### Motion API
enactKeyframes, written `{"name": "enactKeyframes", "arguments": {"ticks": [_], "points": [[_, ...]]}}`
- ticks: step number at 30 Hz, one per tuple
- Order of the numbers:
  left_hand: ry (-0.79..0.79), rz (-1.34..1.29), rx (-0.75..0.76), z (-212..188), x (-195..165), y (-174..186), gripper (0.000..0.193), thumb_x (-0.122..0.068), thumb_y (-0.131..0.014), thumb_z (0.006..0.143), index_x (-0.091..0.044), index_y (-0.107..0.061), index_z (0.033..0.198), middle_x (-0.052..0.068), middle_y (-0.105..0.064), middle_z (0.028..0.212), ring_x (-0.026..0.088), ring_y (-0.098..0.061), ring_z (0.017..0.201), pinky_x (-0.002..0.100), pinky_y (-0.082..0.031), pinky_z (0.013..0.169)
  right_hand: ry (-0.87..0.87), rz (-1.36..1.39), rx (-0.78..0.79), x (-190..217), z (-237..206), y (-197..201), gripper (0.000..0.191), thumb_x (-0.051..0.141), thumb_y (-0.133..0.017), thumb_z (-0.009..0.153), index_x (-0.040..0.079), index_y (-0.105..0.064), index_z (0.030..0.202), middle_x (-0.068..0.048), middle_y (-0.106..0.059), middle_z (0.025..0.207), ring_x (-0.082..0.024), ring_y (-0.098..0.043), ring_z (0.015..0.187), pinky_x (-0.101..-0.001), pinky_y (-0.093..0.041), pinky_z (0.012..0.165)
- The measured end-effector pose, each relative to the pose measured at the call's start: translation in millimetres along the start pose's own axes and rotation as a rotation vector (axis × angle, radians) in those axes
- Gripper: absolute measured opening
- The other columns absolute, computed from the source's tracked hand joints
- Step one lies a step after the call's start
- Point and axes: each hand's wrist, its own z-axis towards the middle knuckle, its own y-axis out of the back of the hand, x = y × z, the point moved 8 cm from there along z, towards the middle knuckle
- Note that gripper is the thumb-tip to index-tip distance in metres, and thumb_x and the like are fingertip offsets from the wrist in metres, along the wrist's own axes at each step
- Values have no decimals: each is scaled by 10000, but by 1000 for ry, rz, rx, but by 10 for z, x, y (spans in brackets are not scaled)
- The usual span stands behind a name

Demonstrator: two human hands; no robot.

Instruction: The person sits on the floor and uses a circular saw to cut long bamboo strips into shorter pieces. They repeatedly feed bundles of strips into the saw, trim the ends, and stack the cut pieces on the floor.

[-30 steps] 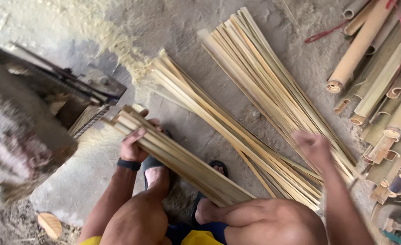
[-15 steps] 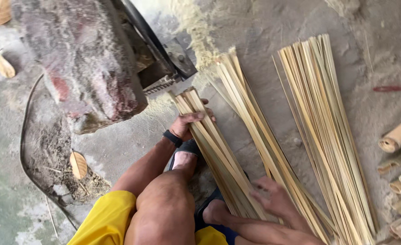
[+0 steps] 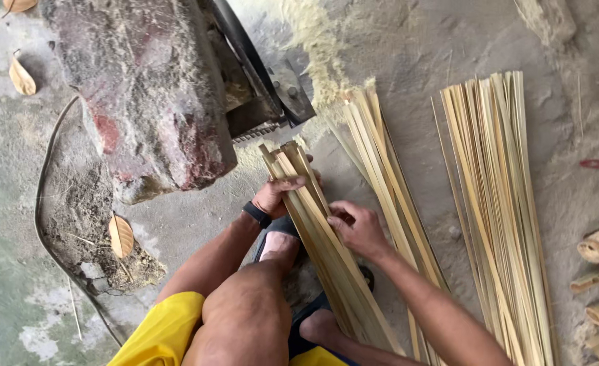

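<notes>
Left hand (image 3: 279, 195) grip clamped around bundle of pale flat split bamboo strips (image 3: 326, 251), just below big reddish-grey stone block (image 3: 143, 88). Right hand (image 3: 357, 229) grip closed on same bundle, lower right of block. Two loose strip piles (image 3: 496, 203) right of it.

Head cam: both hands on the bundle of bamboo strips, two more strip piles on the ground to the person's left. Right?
Not quite. Both the left hand and the right hand are on the bundle of bamboo strips, but the head view shows the two other strip piles, the nearer pile and the farther pile, on the ground to the person's right, not left.
</notes>
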Motion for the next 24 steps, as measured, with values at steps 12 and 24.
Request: {"name": "enactKeyframes", "arguments": {"ticks": [12, 24], "points": [[-45, -72, -546, -201, -119, 402, 470, -44, -680, 815, -47, -577, 1274, 114, -680, 907, 287, -690, 799, 476, -614, 727, 449, -155, -529, 717, 244, 219, 236, 48, -617, 988, -37, -676, 1200, -140, -612, 887, -240, -642, 696, -360, -524, 557], [87, -74, -295, 7, -45, 442, 583, -176, -678, 833, 41, -554, 1360, 181, -681, 1191, 331, -664, 1070, 481, -550, 929, 411, -82, -570, 817, 698, 246, 457, -39, -661, 855, -8, -631, 1310, -201, -688, 971, -316, -674, 690, -394, -591, 582]]}}
